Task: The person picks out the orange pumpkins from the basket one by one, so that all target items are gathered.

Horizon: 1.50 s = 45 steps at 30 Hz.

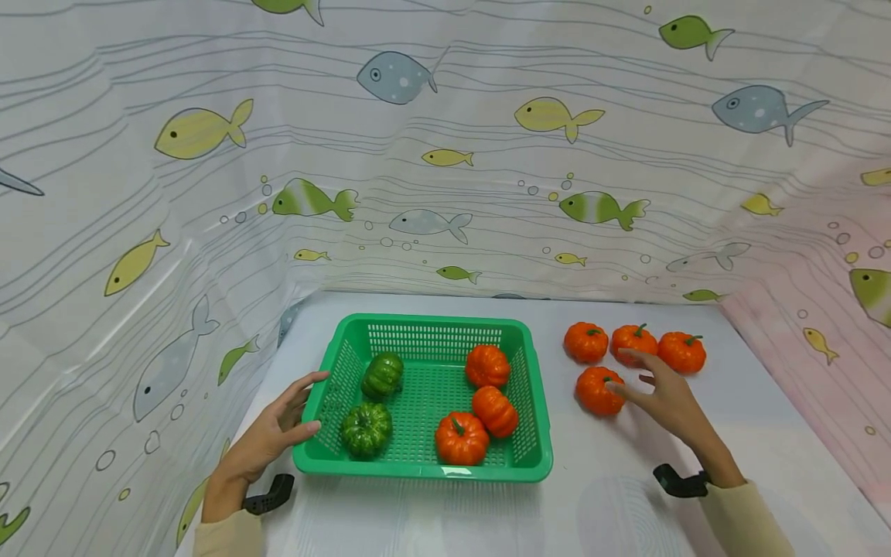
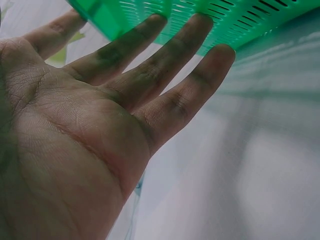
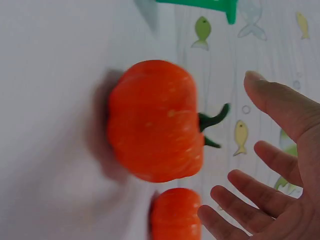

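Head view. Found the right hand (image 1: 660,398) at four o'clock in the frame, with thumb and fingers spread apart, holding nothing. Located the front orange pumpkin (image 1: 595,393) on the white table (image 1: 592,487), at the right hand's nine o'clock, overlapped in this view by the thumb tip. Could not confirm contact from here. Judged this the governing relation: pumpkin toward nine, right hand by far the nearer. Recorded the stem toward two o'clock from the body, and a barely longer axis running roughly nine to three. Noted three more orange pumpkins (image 1: 586,343) between eleven and two o'clock from the front one. Placed the left hand (image 1: 271,427) at eight o'clock in the frame, well apart from the front pumpkin, beside the left wall of the green slotted basket (image 1: 421,379).

Left wrist view. Saw an outstretched left palm, with fingers parted and nearly straight toward one o'clock, and fingertips at the basket wall (touching, by appearance; no pinch on the rim visible).

Right wrist view. Saw an orange pumpkin, taken as the front one, at ten o'clock from the right hand, with a visible gap between thumb and skin. Confirmed parted fingers with nothing between. Read the stem toward three o'clock, away from the table, and the long axis twelve to six, across the stem.
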Available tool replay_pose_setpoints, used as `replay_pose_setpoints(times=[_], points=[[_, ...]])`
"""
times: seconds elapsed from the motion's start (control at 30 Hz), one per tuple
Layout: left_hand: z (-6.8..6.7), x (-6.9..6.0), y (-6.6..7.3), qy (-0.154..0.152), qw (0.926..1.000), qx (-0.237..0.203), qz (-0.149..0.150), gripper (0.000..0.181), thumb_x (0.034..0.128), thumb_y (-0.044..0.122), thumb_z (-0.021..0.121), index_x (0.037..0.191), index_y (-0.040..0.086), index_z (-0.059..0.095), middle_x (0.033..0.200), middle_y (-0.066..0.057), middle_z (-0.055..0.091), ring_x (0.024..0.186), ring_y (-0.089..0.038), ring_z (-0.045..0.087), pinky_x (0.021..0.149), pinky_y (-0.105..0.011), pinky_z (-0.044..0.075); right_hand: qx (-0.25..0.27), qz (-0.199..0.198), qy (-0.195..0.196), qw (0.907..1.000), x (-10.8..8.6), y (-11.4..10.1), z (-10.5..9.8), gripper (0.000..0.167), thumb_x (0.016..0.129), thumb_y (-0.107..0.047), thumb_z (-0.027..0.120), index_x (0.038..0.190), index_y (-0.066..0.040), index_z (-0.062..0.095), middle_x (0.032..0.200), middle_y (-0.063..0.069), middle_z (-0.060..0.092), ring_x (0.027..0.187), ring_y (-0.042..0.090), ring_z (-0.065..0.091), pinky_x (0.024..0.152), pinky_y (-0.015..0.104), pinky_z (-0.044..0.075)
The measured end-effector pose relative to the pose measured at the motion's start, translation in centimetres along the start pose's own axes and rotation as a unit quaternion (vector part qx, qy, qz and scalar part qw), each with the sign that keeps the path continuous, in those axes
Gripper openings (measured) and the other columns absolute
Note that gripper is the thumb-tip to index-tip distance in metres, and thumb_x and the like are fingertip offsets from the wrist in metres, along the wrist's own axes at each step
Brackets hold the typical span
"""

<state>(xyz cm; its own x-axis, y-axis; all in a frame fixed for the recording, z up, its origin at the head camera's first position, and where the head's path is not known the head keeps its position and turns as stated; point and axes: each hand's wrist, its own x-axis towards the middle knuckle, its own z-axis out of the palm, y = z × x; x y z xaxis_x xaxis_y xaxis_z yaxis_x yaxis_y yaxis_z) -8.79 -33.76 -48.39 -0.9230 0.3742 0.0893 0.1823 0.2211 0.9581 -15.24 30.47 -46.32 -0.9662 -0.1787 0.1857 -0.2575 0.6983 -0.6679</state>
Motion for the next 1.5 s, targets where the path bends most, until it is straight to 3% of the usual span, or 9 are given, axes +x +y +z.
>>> replay_pose_setpoints(times=[0.1, 0.37, 0.47, 0.6, 0.73, 0.97, 1.13, 1.3, 1.5], points=[[-0.1, -0.1, 0.0, 0.002, 1.0, 0.004, -0.002, 0.072, 0.1029, 0.002, 0.056, 0.165, 0.02, 0.024, 0.165, -0.028, 0.018, 0.134, 0.006, 0.042, 0.097, -0.025, 0.049, -0.003, -0.016, 0.001, 0.9999, 0.4, -1.0, -0.5, 0.068, 0.091, -0.03, 0.083, 0.145, -0.002, 0.052, 0.139, 0.02, 0.06, 0.127, 0.043, 0.054, 0.102, 0.064, 0.045], [0.0, -0.1, 0.2, 0.005, 1.0, 0.006, -0.003, 0.072, 0.1031, 0.003, 0.057, 0.165, 0.021, 0.024, 0.165, -0.027, 0.017, 0.135, 0.005, 0.042, 0.097, -0.025, 0.048, -0.02, -0.024, -0.02, 0.9993, 1.6, -3.6, -0.6, 0.069, 0.092, -0.038, 0.08, 0.147, -0.007, 0.053, 0.14, 0.022, 0.058, 0.124, 0.047, 0.057, 0.098, 0.067, 0.047], [0.1, -0.2, 0.2, 0.005, 0.9999, 0.009, -0.004, 0.072, 0.1032, 0.003, 0.057, 0.165, 0.021, 0.024, 0.166, -0.025, 0.015, 0.146, -0.014, 0.038, 0.099, -0.023, 0.046, -0.012, -0.039, -0.029, 0.9987, 2.2, -4.5, -0.2, 0.065, 0.093, -0.039, 0.079, 0.145, -0.009, 0.056, 0.138, 0.021, 0.059, 0.12, 0.045, 0.059, 0.097, 0.065, 0.049], [0.0, -0.2, 0.2, 0.003, 1.0, 0.006, -0.006, 0.072, 0.1034, 0.002, 0.057, 0.165, 0.021, 0.024, 0.169, -0.023, 0.01, 0.151, -0.048, 0.016, 0.101, -0.017, 0.042, -0.007, -0.057, -0.034, 0.9977, 2.9, -5.7, 0.4, 0.065, 0.092, -0.043, 0.079, 0.143, -0.009, 0.057, 0.135, 0.019, 0.061, 0.119, 0.043, 0.06, 0.095, 0.062, 0.052], [0.0, -0.2, 0.3, 0.0, 1.0, 0.0, -0.008, 0.072, 0.1035, 0.002, 0.057, 0.165, 0.021, 0.024, 0.169, -0.022, 0.007, 0.15, -0.056, 0.006, 0.101, -0.014, 0.039, -0.011, -0.078, -0.04, 0.9961, 3.8, -7.0, 1.0, 0.063, 0.091, -0.043, 0.079, 0.141, -0.01, 0.059, 0.133, 0.016, 0.063, 0.118, 0.04, 0.061, 0.093, 0.062, 0.053], [0.0, -0.2, 0.5, -0.004, 0.9999, -0.002, -0.011, 0.072, 0.1037, 0.003, 0.057, 0.165, 0.02, 0.023, 0.169, -0.023, 0.005, 0.15, -0.056, 0.007, 0.1, -0.015, 0.04, 0.003, -0.118, -0.073, 0.9904, 5.1, -9.4, 2.3, 0.058, 0.093, -0.034, 0.08, 0.143, -0.016, 0.059, 0.138, 0.005, 0.061, 0.12, 0.029, 0.059, 0.094, 0.056, 0.055], [0.0, -0.1, 0.5, -0.001, 0.9999, 0.0, -0.012, 0.072, 0.1036, 0.003, 0.057, 0.165, 0.021, 0.024, 0.168, -0.024, 0.009, 0.149, -0.057, 0.012, 0.099, -0.019, 0.044, 0.012, -0.153, -0.09, 0.9841, 5.7, -11.0, 3.5, 0.058, 0.09, -0.022, 0.083, 0.142, -0.01, 0.059, 0.137, 0.008, 0.062, 0.117, 0.031, 0.063, 0.093, 0.051, 0.056], [0.0, -0.2, 0.4, 0.0, 0.9999, 0.001, -0.017, 0.072, 0.1041, 0.004, 0.056, 0.165, 0.022, 0.024, 0.167, -0.025, 0.012, 0.149, -0.053, 0.019, 0.098, -0.022, 0.046, 0.012, -0.201, -0.113, 0.973, 6.1, -12.6, 5.2, 0.056, 0.091, -0.026, 0.083, 0.14, -0.011, 0.06, 0.135, 0.008, 0.063, 0.115, 0.033, 0.064, 0.092, 0.049, 0.056], [0.1, -0.3, 0.5, 0.002, 0.9998, 0.0, -0.018, 0.071, 0.1041, 0.005, 0.057, 0.165, 0.022, 0.024, 0.166, -0.027, 0.016, 0.139, -0.002, 0.04, 0.097, -0.025, 0.048, 0.036, -0.214, -0.151, 0.9645, 6.5, -14.9, 6.6, 0.054, 0.091, -0.025, 0.082, 0.139, -0.012, 0.06, 0.134, 0.01, 0.064, 0.117, 0.036, 0.062, 0.095, 0.056, 0.053]])
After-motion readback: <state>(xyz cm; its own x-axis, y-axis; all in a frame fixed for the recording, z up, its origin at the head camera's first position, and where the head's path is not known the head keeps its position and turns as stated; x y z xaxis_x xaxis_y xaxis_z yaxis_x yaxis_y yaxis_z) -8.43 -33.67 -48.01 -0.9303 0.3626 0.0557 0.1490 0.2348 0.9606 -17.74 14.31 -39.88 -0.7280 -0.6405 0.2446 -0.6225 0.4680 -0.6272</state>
